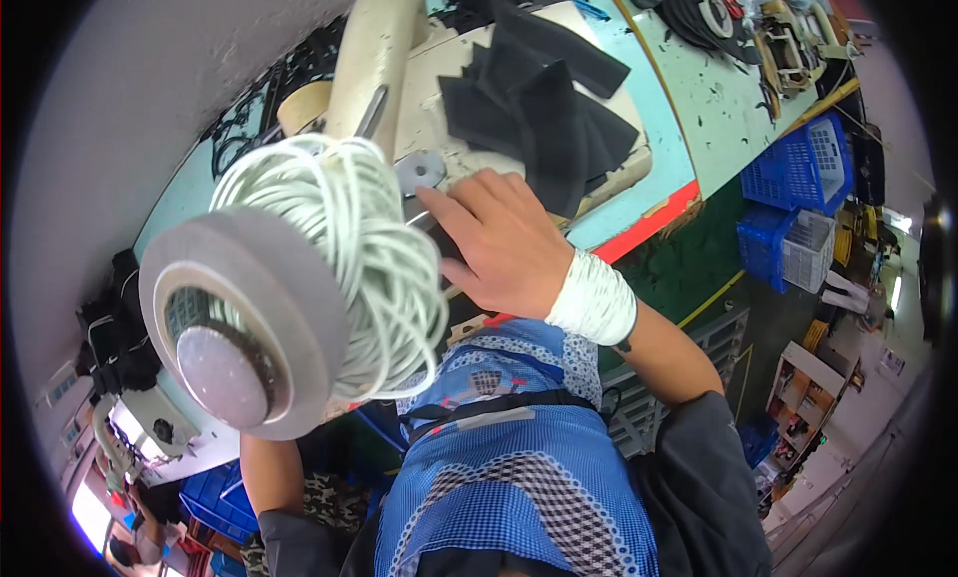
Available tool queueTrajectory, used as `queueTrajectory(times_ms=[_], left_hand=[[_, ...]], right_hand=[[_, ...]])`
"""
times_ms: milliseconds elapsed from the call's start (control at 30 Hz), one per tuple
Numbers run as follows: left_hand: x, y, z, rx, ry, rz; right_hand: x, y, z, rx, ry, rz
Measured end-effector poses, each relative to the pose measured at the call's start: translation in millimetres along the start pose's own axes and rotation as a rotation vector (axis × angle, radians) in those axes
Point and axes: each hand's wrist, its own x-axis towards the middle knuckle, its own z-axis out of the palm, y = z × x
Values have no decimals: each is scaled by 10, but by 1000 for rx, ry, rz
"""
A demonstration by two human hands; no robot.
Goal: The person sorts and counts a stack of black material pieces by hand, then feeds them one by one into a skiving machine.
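My right hand [509,243] reaches over the bed of a cream sewing machine [379,58], palm down. Its index finger rests by a grey metal disc [419,170], and the thumb is spread apart from it. Something dark shows in the gap between them; I cannot make out what. White cord [596,298] is wound round my right wrist. A large bundle of white cord [349,238] hangs behind a grey wheel [244,318] with a metal knob. These hide my left hand; only my left forearm [271,477] shows below the wheel. Black fabric pieces [549,108] lie heaped beyond my right hand.
The pale green table [669,128] has a red front edge [649,218]. Black coils [699,18] and a machine part [788,48] lie at its far right. Blue crates [798,168] stand to the right, near a wooden shelf [803,387]. Another person [140,537] is at lower left.
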Motion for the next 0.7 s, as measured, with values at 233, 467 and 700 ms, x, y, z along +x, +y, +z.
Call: queueTrajectory(times_ms=[233,467,700], left_hand=[[-81,-37,37,0,25,-51],[29,-7,111,1,-3,-36],[-111,-42,112,-4,24,-70]], right_hand=[[-464,58,-606,456,-366,108],[-59,161,-210,273,-191,-37],[-405,61,-493,414,-251,142]])
